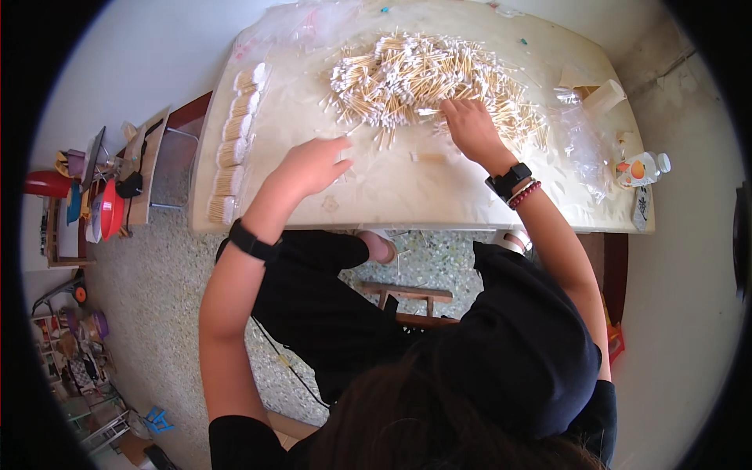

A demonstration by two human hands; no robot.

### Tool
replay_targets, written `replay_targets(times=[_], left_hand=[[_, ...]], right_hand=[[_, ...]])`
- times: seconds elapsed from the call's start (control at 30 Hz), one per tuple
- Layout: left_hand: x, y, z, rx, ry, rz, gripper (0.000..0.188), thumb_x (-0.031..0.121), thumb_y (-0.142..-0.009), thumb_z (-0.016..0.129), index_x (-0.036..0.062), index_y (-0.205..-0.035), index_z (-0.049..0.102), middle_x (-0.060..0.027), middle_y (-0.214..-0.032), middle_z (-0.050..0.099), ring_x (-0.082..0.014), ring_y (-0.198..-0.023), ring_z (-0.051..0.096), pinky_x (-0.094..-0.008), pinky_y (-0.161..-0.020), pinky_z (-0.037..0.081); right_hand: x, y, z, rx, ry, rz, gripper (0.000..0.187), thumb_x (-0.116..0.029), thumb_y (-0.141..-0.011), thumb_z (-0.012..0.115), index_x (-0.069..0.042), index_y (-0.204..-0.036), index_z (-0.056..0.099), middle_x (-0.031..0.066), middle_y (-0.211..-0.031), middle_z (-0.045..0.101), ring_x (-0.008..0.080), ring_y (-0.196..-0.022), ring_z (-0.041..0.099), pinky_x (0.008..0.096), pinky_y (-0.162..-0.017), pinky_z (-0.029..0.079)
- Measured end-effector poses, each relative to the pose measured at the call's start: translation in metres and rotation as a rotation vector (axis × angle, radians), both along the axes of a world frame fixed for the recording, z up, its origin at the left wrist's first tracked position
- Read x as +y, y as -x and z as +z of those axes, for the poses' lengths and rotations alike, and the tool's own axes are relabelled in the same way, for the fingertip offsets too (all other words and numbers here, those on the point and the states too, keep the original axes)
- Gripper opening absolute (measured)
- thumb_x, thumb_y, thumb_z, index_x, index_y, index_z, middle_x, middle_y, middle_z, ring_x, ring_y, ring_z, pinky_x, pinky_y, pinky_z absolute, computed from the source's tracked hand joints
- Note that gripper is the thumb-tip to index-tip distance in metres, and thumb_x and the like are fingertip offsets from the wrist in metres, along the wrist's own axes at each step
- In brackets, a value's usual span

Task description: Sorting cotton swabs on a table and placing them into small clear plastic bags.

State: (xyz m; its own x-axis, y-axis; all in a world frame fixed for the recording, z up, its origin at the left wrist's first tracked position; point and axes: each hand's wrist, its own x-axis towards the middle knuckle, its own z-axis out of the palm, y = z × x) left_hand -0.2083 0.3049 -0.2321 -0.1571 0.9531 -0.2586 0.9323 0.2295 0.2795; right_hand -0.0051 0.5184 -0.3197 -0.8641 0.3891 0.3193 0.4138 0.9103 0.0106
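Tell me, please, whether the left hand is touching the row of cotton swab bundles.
Apart: the head view shows a gap of bare tabletop between the left hand and the row of cotton swab bundles.

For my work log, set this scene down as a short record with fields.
table: pale top
pile: loose cotton swabs, toward the far side
row: swab bundles along the left edge
left hand: over the table, thumb and fingers apart, no object visible in it
right hand: at the pile's near edge; grip unclear
right end: crumpled clear plastic, bottle lying tilted
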Motion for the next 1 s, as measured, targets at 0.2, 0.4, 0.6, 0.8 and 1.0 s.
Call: replay_targets(times=[0.2, 0.4, 0.6, 0.8, 1.0], left_hand=[[0.102, -0.019, -0.02, -0.715, -0.347, -0.057, 0.033, 0.028, -0.087, 0.056, 0.0051, -0.11, 0.059, -0.013, -0.079, 0.063, -0.0208, -0.066, 0.06, -0.0315, -0.06, 0.047], [0.115, -0.057, -0.075, 0.0, -0.822, -0.232, 0.049, 0.023, -0.083, 0.063, 0.002, -0.124, 0.047, -0.0141, -0.101, 0.061, -0.0277, -0.09, 0.06, -0.0357, -0.081, 0.048], [0.113, -0.067, -0.082, 0.03, -0.466, -0.246, 0.036, 0.008, -0.083, 0.056, 0.0005, -0.117, 0.047, -0.0173, -0.107, 0.056, -0.0342, -0.094, 0.058, -0.0408, -0.077, 0.048], [0.113, -0.06, -0.055, -0.018, -0.284, -0.28, 0.027, 0.003, -0.083, 0.05, -0.0009, -0.11, 0.047, -0.0202, -0.097, 0.059, -0.037, -0.089, 0.059, -0.0429, -0.073, 0.048], [0.149, -0.064, 0.041, -0.052, 0.107, -0.452, 0.028, 0.001, -0.084, 0.041, -0.0065, -0.111, 0.047, -0.0251, -0.098, 0.061, -0.0379, -0.092, 0.06, -0.0417, -0.075, 0.047]], right_hand=[[-0.016, -0.005, 0.003, 0.065, 0.061, 0.05, 0.017, -0.008, -0.084, 0.047, -0.005, -0.1, 0.052, 0.01, -0.095, 0.059, 0.0256, -0.09, 0.056, 0.0393, -0.081, 0.041], [-0.014, -0.012, -0.002, 0.143, 0.303, 0.101, 0.017, -0.007, -0.086, 0.047, -0.003, -0.102, 0.052, 0.0127, -0.092, 0.059, 0.031, -0.088, 0.056, 0.0406, -0.078, 0.043], [-0.019, -0.015, 0.002, 0.282, 0.75, 0.136, 0.023, -0.006, -0.09, 0.047, 0.002, -0.111, 0.048, 0.0223, -0.101, 0.059, 0.0394, -0.093, 0.056, 0.0423, -0.079, 0.046], [-0.031, -0.009, 0.021, 0.294, 0.866, 0.072, 0.021, -0.007, -0.089, 0.044, 0.002, -0.106, 0.053, 0.0244, -0.101, 0.059, 0.0399, -0.095, 0.056, 0.0415, -0.082, 0.045], [-0.035, -0.013, 0.073, 0.392, 0.76, 0.049, 0.022, -0.011, -0.089, 0.044, 0.002, -0.104, 0.052, 0.0243, -0.095, 0.059, 0.039, -0.089, 0.057, 0.0404, -0.08, 0.045]])
